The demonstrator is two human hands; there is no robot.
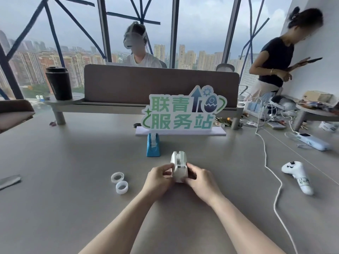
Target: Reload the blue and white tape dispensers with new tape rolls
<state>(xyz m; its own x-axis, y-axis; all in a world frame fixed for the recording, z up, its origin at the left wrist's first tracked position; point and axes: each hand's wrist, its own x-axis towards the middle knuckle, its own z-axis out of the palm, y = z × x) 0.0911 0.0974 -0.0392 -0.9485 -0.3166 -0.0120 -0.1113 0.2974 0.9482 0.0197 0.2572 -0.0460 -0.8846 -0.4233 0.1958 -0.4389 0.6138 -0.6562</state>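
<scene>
While both hands, left hand (159, 177) and right hand (200, 177), are clasping the small white plastic tape dispenser (179, 167) on the grey worktop (73, 208), two clear tape rolls (119, 182) are waiting nearby. Steadying its base firmly is probably helping.

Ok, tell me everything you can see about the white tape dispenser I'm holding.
The white tape dispenser looks like smooth moulded plastic, a small rounded body with a slot down its middle between two upright side walls. It stands on the grey table, just nearer than the blue dispenser. The left hand grips its left side and the right hand its right, fingertips pressed to its near end. Whether a roll sits inside cannot be told.
</scene>
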